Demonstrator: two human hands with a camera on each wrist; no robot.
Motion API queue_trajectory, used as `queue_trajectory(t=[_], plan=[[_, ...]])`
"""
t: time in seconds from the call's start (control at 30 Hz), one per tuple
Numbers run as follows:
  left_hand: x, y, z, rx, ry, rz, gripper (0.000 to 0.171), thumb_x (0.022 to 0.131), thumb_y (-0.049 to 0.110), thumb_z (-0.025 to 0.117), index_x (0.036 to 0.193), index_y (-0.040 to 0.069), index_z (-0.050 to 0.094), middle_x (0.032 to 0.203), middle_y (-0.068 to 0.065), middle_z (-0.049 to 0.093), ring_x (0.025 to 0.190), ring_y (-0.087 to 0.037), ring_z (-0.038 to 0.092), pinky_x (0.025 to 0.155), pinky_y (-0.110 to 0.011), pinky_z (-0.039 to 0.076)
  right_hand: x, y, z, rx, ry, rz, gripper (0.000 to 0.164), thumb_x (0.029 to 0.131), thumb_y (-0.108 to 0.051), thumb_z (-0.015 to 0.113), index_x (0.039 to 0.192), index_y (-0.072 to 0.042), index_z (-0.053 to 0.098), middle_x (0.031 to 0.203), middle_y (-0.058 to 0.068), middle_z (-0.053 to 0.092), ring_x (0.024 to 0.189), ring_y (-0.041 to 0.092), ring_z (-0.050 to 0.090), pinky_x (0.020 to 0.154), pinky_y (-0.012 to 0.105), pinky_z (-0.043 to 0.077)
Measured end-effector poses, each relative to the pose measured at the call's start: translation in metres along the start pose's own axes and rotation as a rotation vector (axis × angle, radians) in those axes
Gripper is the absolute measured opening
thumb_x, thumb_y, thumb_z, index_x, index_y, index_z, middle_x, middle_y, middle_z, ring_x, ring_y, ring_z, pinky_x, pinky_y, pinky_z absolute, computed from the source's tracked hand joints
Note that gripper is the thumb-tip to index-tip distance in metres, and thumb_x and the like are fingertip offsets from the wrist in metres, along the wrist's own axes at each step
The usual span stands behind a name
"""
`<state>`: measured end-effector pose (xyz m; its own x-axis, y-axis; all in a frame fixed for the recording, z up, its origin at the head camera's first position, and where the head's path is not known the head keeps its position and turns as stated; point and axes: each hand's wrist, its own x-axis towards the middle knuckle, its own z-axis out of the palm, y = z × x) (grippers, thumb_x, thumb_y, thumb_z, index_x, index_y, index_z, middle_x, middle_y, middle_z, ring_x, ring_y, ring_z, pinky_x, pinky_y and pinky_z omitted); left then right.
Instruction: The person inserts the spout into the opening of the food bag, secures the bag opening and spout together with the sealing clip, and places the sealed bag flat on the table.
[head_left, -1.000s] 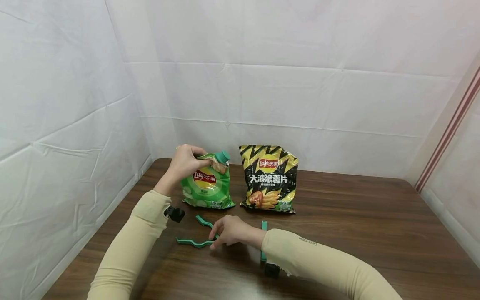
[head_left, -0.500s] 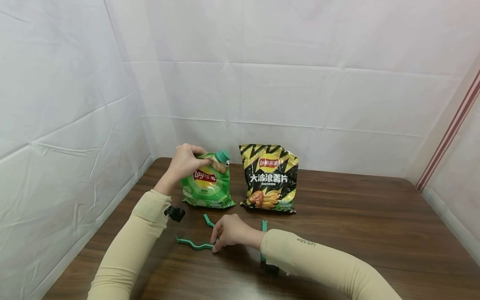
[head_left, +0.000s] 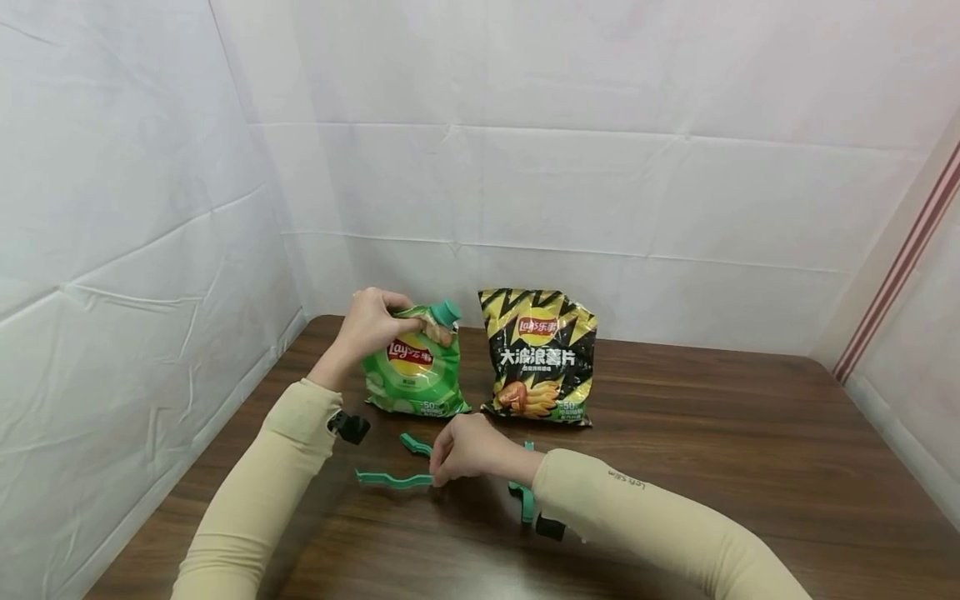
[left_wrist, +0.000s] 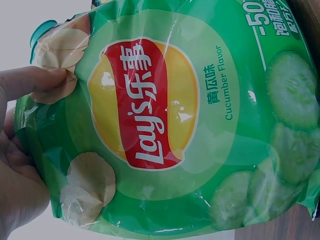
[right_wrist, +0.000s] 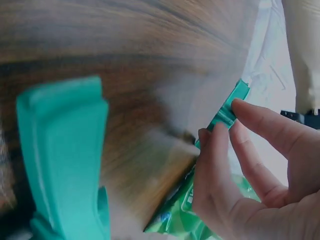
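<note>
My left hand (head_left: 371, 323) pinches the top edge of the green Lay's chip bag (head_left: 412, 377), which stands upright at the back left. In the left wrist view, cucumber slices and "Cucumber Flavor" show on its front. A teal cap-like piece (head_left: 446, 313) sits at the bag's top right corner. In front of the bag, my right hand (head_left: 472, 450) pinches a green bag clip (head_left: 393, 481) between thumb and fingers. Two wavy arms of the clip spread apart toward the left; my fingers hide where they meet.
A black and yellow Lay's bag (head_left: 536, 358) stands right of the green one. Another green clip-like piece (head_left: 528, 505) lies partly beneath my right wrist; it looms large in the right wrist view. White sheets (head_left: 562, 192) hang behind the wooden table (head_left: 712, 433).
My right hand has risen slightly and shifted right, taking the pinched clip with it. More of the green piece beneath my right wrist shows. My left hand and both bags stay in place.
</note>
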<state>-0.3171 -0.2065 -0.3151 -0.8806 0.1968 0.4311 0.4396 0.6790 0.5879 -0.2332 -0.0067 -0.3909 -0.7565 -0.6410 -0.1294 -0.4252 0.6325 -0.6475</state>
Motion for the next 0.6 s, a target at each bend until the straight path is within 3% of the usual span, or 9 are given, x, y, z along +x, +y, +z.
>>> queue_trajectory(t=[0.2,0.37,0.6], plan=[[0.0,0.0,0.0,-0.005,0.002,0.008,0.011,0.08,0.019,0.073,0.083,0.009,0.077,0.078,-0.009,0.073,0.065,-0.026,0.066,0.055,-0.03,0.049,-0.001,0.005,-0.006,0.094,0.006,0.007,0.011,0.075,-0.015,0.08,0.067,-0.019,0.074,0.065,-0.011,0.068,0.059,0.006,0.061,0.054,0.022,0.047],[0.001,0.0,0.0,-0.003,0.001,0.008,0.011,0.08,0.019,0.073,0.082,0.009,0.077,0.078,-0.008,0.073,0.064,-0.025,0.065,0.055,-0.03,0.049,-0.003,0.009,-0.012,0.206,-0.023,0.035,0.01,0.076,-0.011,0.078,0.069,-0.016,0.074,0.068,-0.006,0.071,0.067,0.015,0.067,0.063,0.033,0.055],[0.0,0.001,-0.001,0.014,0.006,0.0,0.012,0.08,0.019,0.073,0.083,0.008,0.077,0.078,-0.008,0.073,0.063,-0.016,0.063,0.056,-0.029,0.049,-0.01,0.014,-0.022,0.181,-0.025,0.0,0.006,0.076,-0.016,0.079,0.072,-0.018,0.075,0.072,-0.008,0.071,0.067,0.008,0.064,0.061,0.025,0.052]])
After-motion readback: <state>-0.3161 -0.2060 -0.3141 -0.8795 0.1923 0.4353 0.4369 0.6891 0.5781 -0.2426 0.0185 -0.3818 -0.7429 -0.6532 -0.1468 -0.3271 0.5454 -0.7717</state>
